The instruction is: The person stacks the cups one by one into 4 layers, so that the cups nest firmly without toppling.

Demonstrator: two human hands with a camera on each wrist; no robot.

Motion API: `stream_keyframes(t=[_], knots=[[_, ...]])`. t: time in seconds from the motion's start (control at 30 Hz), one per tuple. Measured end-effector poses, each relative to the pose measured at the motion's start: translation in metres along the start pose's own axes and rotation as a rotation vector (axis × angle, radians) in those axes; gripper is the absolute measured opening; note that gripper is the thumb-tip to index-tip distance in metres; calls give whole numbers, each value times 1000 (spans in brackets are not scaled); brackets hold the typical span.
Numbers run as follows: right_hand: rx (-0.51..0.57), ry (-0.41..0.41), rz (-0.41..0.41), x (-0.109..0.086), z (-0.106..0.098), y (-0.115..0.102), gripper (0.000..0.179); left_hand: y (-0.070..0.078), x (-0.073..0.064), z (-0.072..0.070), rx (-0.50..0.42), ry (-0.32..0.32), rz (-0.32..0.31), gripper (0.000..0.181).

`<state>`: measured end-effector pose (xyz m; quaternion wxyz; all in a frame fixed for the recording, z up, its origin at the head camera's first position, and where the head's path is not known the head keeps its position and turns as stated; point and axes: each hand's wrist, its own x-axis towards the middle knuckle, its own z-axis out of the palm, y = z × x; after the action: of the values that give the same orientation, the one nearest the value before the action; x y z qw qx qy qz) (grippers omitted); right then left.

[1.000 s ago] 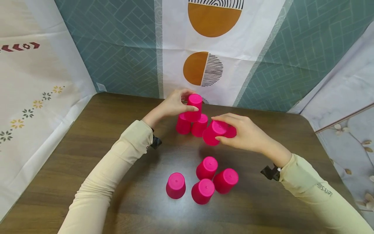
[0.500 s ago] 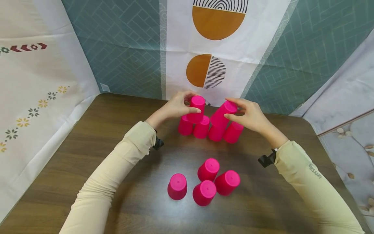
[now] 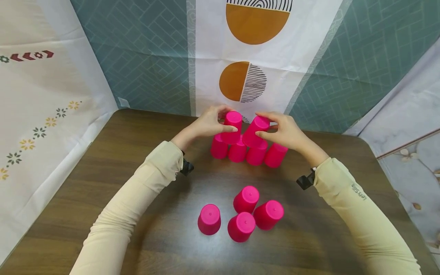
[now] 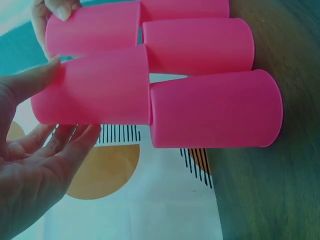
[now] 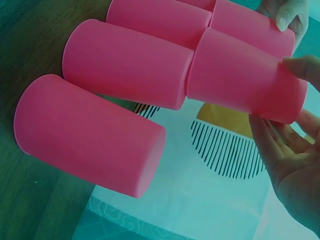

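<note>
A row of upside-down pink cups stands at the back, from the leftmost cup point(image 3: 219, 149) to the rightmost cup point(image 3: 276, 156). My left hand point(image 3: 207, 124) grips an upside-down cup point(image 3: 237, 121) atop the two left ones, thumb in front and fingers behind. In the left wrist view that held cup point(image 4: 100, 87) has its rim right at the base of the cup point(image 4: 215, 112) below. My right hand point(image 3: 287, 131) holds another upside-down cup point(image 3: 253, 131), slightly tilted, over the middle of the row. The right wrist view puts its rim close against a lower cup point(image 5: 127, 65).
Nearer on the wooden table point(image 3: 165, 236) stand several more upturned pink cups: a lone cup point(image 3: 209, 219) at left, and a cluster with a back cup point(image 3: 246, 198), a front cup point(image 3: 241, 227) and a right cup point(image 3: 269, 214). A patterned cloth point(image 3: 148, 57) hangs behind the table.
My right hand has carried its cup from in front of the row up over it, then left toward the left hand's cup. The left hand keeps its cup on the row.
</note>
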<state>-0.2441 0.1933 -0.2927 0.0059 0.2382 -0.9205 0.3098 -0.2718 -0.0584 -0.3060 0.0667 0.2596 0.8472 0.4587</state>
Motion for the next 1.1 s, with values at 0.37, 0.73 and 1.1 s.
stream_keyframes(t=[0.37,0.73,1.1], knots=[[-12,-27,-19,6,5,-3,62,-1,-2,5,55,13,42,62],[16,-26,23,3,6,-4,68,0,-3,6,9,20,0,61],[49,-16,6,-1,6,-1,71,-5,-4,8,25,20,6,73]])
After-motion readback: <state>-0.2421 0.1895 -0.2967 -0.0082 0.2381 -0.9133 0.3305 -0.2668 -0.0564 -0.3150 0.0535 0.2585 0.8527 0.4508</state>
